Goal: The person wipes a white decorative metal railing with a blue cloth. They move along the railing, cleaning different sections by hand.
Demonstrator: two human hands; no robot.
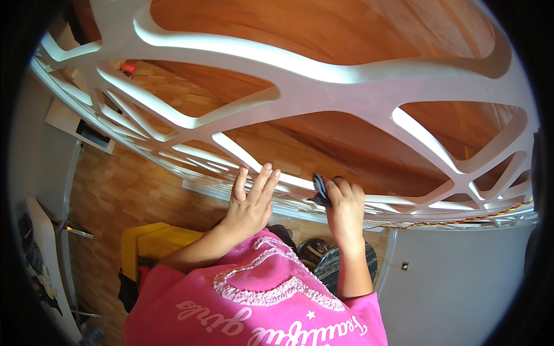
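A white openwork lattice screen (342,93) with rounded cut-outs stands across the view before me. My left hand (255,197) is raised at its near side, fingers spread and nothing held; the fingertips overlap a lattice bar, and whether they touch it I cannot tell. To the right, my right hand (346,199) grips a dark folded cloth (320,190) against or close beside a lower bar of the screen.
Orange sheer fabric (268,26) hangs behind the lattice. A red and yellow twisted cord (467,219) runs along the right part. Yellow furniture (169,235) is at my left, a round dark marbled object (367,255) at my right. A white board (52,268) stands far left.
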